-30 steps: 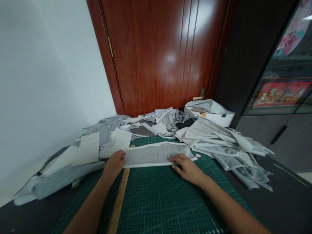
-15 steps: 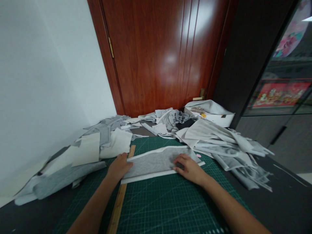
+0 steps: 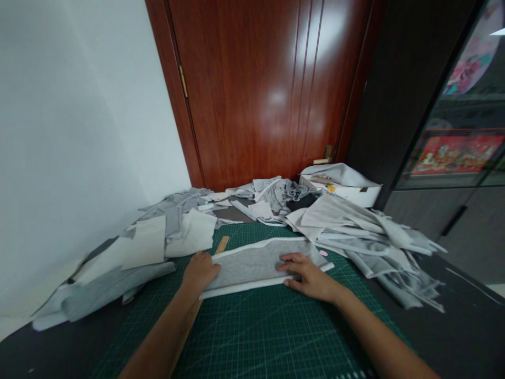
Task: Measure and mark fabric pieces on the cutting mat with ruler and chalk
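Observation:
A grey strip of cloth [image 3: 248, 266] with white long edges lies across the green cutting mat [image 3: 256, 326]. My left hand [image 3: 200, 272] is closed at the strip's left end, its fingers curled and partly hidden. Beneath that end runs a wooden ruler [image 3: 222, 244], slanted, its middle covered by the cloth and my hand. My right hand [image 3: 305, 275] rests on the right part of the strip. Its fingers are apart and lie on the cloth, with the thumb near the front edge.
Cream and grey cloth pieces [image 3: 144, 242] are heaped on the left. Another pile of cloth [image 3: 355, 226] lies on the right, near a white box [image 3: 365, 196]. Scraps [image 3: 260, 208] lie at the back before a wooden door [image 3: 252, 95]. A small pink piece [image 3: 323, 253] sits beside the strip.
The ruler has turned, its far end now leaning more to the right. My left hand has shifted slightly right at the strip's end. My right hand's fingers have spread a little.

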A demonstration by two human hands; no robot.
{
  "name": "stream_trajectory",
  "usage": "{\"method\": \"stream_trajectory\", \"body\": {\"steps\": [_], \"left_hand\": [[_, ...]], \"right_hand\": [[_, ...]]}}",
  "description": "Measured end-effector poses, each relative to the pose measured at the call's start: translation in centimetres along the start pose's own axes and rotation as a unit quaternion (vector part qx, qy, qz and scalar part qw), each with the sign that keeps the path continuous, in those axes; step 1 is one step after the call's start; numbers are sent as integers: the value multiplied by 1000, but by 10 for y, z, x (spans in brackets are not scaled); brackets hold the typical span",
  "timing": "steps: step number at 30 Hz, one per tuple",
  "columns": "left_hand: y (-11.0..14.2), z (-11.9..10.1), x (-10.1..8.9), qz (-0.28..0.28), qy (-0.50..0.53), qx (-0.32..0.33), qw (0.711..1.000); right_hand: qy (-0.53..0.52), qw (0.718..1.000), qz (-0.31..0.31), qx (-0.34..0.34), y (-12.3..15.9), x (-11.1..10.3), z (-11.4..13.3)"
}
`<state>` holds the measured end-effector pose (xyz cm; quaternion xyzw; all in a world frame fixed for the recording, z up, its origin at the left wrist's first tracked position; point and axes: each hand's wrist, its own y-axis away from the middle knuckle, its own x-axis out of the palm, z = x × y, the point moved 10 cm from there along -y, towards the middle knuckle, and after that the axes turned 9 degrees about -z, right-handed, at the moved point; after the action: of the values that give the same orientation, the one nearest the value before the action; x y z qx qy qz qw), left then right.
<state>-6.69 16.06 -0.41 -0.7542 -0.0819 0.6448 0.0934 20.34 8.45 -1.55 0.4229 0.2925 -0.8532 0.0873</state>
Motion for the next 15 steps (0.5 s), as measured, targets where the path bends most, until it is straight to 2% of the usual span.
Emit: {"method": "stream_trajectory", "body": {"steps": [6,15], "left_hand": [[3,-5,-8,-6,-14,4,1000],[-7,11,3,11,51,-46,998]], "right_hand": [[-7,1000,-4,-3,0,0,0],[1,1000,-9,-6,1,0,-1]]}}
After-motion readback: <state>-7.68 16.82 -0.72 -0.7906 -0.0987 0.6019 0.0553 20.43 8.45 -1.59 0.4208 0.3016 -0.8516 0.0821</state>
